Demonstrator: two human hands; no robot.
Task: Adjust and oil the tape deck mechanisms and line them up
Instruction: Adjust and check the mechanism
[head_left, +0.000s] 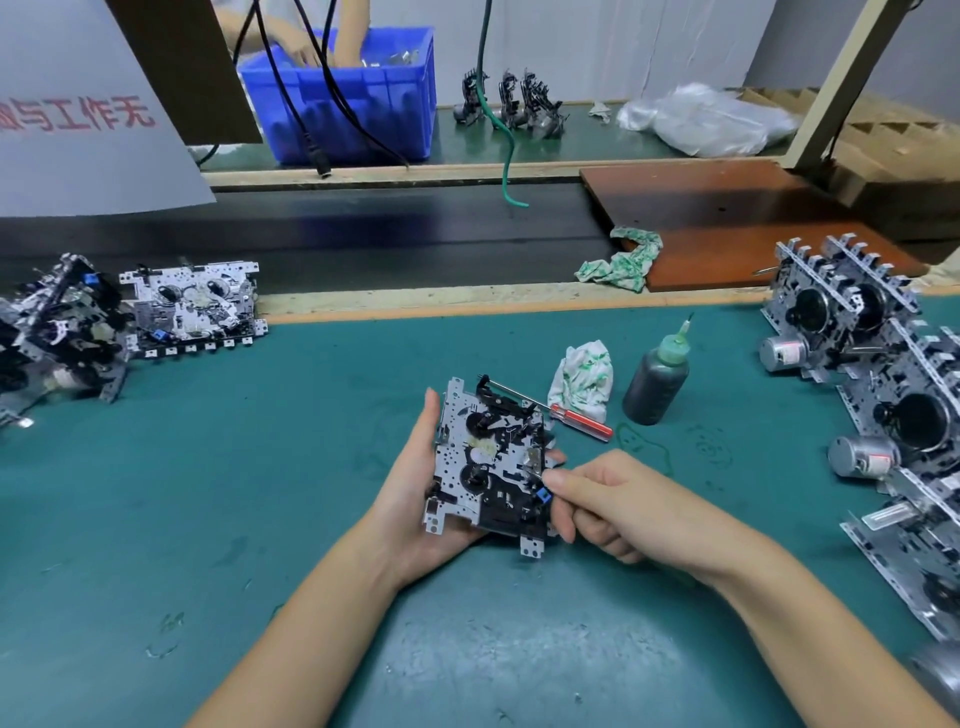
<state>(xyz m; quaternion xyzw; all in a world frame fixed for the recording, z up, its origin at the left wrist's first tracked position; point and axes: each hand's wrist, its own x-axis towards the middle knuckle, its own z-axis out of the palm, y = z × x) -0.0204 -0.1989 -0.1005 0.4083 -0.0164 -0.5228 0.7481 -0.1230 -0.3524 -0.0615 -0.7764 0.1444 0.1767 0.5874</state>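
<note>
The tape deck mechanism (491, 457) is held above the green mat (260, 493), near the middle of the table; the left hand (415, 499) carries it from below and from the left side, with the palm under the metal plate and the fingers curled around its far edge; the right hand (618, 504) has its fingers curled, and thumb and forefinger pinch at the right edge of the mechanism, near a small blue part (544, 496); whether they hold a small tool there I cannot tell, because the view is not sharp. I judge the mechanism to be light and stiff, a thin metal plate with plastic wheels and small levers on top; the plate edges are probably sharp and the small parts easy to bend, so the good place to hold it is the bare rim of the plate, not the wheels. Just behind it lie a screwdriver (561, 413) with a red handle, a crumpled cloth (584, 379) and a dark oil bottle (655, 382) with a thin nozzle, upright and easy to knock over when reaching. More mechanisms stand in a row at the right (852, 332) and others lie in a heap at the left (192, 306); both groups are well apart from the hands. Far behind are a second cloth (623, 260) and a blue crate (353, 98).
</note>
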